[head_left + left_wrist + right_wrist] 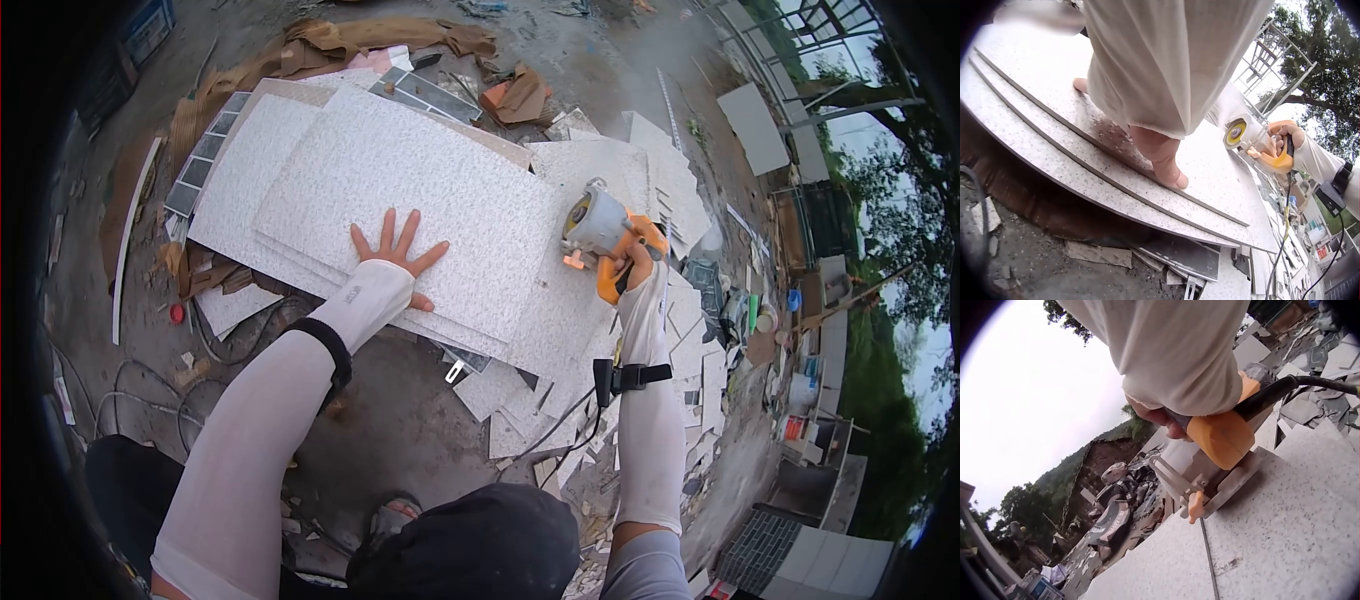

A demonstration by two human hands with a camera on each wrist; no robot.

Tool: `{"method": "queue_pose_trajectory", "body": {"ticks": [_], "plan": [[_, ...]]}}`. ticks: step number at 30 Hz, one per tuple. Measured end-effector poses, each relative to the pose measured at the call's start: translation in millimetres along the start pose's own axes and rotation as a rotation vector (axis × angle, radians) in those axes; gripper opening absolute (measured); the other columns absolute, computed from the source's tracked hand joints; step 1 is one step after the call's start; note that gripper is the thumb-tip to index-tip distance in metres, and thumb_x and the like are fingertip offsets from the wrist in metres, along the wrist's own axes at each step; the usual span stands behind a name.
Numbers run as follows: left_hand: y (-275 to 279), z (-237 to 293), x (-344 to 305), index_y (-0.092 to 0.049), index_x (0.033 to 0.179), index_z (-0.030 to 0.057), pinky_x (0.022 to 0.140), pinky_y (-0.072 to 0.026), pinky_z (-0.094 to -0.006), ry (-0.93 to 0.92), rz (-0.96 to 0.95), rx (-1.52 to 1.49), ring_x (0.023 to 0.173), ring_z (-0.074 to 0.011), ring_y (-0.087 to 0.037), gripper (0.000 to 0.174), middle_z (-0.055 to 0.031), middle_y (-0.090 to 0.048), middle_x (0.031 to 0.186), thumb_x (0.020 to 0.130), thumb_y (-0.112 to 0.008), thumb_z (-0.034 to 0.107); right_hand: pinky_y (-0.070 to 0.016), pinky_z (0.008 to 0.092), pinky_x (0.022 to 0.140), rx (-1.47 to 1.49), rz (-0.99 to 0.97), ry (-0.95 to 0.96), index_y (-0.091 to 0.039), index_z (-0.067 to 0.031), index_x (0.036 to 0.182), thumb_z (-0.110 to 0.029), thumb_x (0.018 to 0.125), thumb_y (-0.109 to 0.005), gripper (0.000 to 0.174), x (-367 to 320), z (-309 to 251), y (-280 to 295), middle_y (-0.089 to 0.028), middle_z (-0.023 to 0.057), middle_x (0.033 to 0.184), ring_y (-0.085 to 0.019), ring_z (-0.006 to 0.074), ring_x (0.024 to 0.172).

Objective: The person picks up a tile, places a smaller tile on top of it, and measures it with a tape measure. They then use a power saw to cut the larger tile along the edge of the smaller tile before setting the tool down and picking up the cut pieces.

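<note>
White speckled slabs [450,180] lie stacked in front of me, their edges stepped. My left hand [395,258] presses on the top slab near its front edge, fingers spread and straight; in the left wrist view the thumb [1169,172] lies close to that edge. To the right, my right hand [640,268] grips the orange handle of a handheld circular saw [598,222] with a grey guard. Its yellow-centred disc [1235,132] faces left. In the right wrist view, the saw's metal base plate [1238,484] is right at the slab surface, beside a dark line, and the sleeve hides most of the hand.
Broken slab pieces [520,405] litter the ground at the front and right. A black power cord [1322,382] runs from the saw. Brown cardboard [370,35] and grey-tiled panels [207,150] stick out around the stack. Cables [150,400] curl on the ground at left.
</note>
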State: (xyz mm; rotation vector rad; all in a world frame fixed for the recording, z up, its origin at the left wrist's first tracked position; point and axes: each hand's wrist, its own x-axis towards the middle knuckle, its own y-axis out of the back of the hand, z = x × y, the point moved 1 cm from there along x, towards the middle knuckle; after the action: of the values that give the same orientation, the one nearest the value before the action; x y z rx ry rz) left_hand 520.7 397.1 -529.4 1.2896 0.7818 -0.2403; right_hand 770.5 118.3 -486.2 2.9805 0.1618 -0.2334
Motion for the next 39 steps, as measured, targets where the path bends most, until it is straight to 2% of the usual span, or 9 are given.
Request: {"method": "queue_pose_trajectory", "body": {"ticks": [5, 7, 14, 16, 22, 25, 26, 34, 39], "plan": [[0.7, -0.2, 0.2, -0.009, 0.153, 0.0505, 0.107, -0.0015, -0.0789, 0.001, -0.004, 0.006, 0.149, -0.0380, 0.016, 0.110, -0.0073, 0.017, 0.164, 0.064, -0.068, 0.078, -0.0467, 0.0288, 0.050, 0.031, -0.051, -0.009, -0.056, 0.0001, 0.089, -0.005, 0.083, -0.054, 0.008, 12.3, 14.3, 5.9, -0.056, 0.0066, 0.065, -0.054, 0.0135, 0.051], [1.2, 1.0, 0.5, -0.009, 0.153, 0.0506, 0.107, -0.0017, -0.0791, 0.004, -0.005, 0.006, 0.149, -0.0381, 0.016, 0.110, -0.0073, 0.017, 0.164, 0.064, -0.068, 0.078, -0.0515, 0.0299, 0.050, 0.039, -0.036, 0.019, -0.053, -0.0029, 0.083, -0.010, 0.084, -0.053, 0.007, 10.7, 13.8, 3.4, -0.052, 0.0055, 0.066, -0.050, 0.0130, 0.051], [-2.1, -1.1, 0.6, -0.007, 0.153, 0.0507, 0.104, 0.0005, -0.0809, -0.009, -0.009, 0.009, 0.148, -0.0386, 0.018, 0.107, -0.0071, 0.017, 0.164, 0.068, -0.066, 0.078, -0.0484, 0.0273, 0.050, 0.020, -0.051, 0.020, -0.054, -0.0041, 0.086, -0.012, 0.086, -0.054, 0.008, -1.9, 7.4, 2.8, -0.053, 0.0041, 0.067, -0.050, 0.0117, 0.051], [-0.5, -0.7, 2.1, -0.007, 0.153, 0.0504, 0.104, 0.0004, -0.0812, -0.008, 0.008, 0.015, 0.148, -0.0387, 0.018, 0.107, -0.0072, 0.017, 0.164, 0.068, -0.066, 0.078, -0.0478, 0.0292, 0.049, 0.088, -0.032, -0.035, -0.054, 0.0019, 0.087, -0.003, 0.082, -0.053, 0.007, -5.5, 6.7, 4.5, -0.056, 0.0087, 0.065, -0.053, 0.0140, 0.051], [0.0, 0.3, -1.2, -0.008, 0.153, 0.0502, 0.105, -0.0026, -0.0805, -0.017, 0.017, 0.000, 0.148, -0.0397, 0.016, 0.110, -0.0087, 0.017, 0.164, 0.065, -0.067, 0.078, -0.0455, 0.0295, 0.047, 0.092, -0.041, -0.024, -0.054, 0.0024, 0.090, -0.002, 0.082, -0.053, 0.010, -7.5, 14.3, 9.4, -0.055, 0.0084, 0.066, -0.052, 0.0146, 0.050], [0.0, -2.1, -0.4, -0.008, 0.153, 0.0501, 0.105, -0.0024, -0.0804, -0.012, 0.019, 0.003, 0.149, -0.0398, 0.016, 0.109, -0.0090, 0.016, 0.164, 0.066, -0.067, 0.077, -0.0445, 0.0294, 0.047, 0.069, 0.001, -0.023, -0.054, 0.0020, 0.091, -0.002, 0.082, -0.054, 0.011, -42.0, -18.3, -9.1, -0.055, 0.0081, 0.066, -0.052, 0.0145, 0.049], [0.3, -2.3, -1.6, -0.009, 0.153, 0.0501, 0.105, -0.0024, -0.0803, -0.018, 0.022, -0.003, 0.149, -0.0399, 0.016, 0.108, -0.0090, 0.016, 0.164, 0.066, -0.067, 0.077, -0.0445, 0.0294, 0.047, 0.067, 0.000, -0.024, -0.054, 0.0020, 0.091, -0.002, 0.082, -0.054, 0.011, -36.8, -11.0, -4.7, -0.055, 0.0081, 0.066, -0.052, 0.0145, 0.049], [0.7, -1.8, -2.8, -0.009, 0.153, 0.0494, 0.105, -0.0028, -0.0807, -0.022, 0.021, -0.009, 0.149, -0.0401, 0.015, 0.109, -0.0091, 0.015, 0.164, 0.066, -0.067, 0.077, -0.0454, 0.0278, 0.049, 0.073, -0.033, -0.050, -0.055, 0.0005, 0.080, -0.002, 0.078, -0.054, 0.003, -32.7, 5.2, 6.8, -0.053, 0.0064, 0.063, -0.052, 0.0141, 0.050], [-1.2, -2.2, -3.2, -0.008, 0.154, 0.0493, 0.105, -0.0030, -0.0807, -0.032, 0.026, -0.004, 0.148, -0.0398, 0.016, 0.109, -0.0088, 0.016, 0.164, 0.067, -0.067, 0.077, -0.0462, 0.0279, 0.049, 0.020, 0.010, -0.032, -0.056, -0.0003, 0.081, -0.002, 0.077, -0.054, 0.004, -47.5, -2.0, 0.4, -0.052, 0.0054, 0.062, -0.052, 0.0142, 0.051]]}}
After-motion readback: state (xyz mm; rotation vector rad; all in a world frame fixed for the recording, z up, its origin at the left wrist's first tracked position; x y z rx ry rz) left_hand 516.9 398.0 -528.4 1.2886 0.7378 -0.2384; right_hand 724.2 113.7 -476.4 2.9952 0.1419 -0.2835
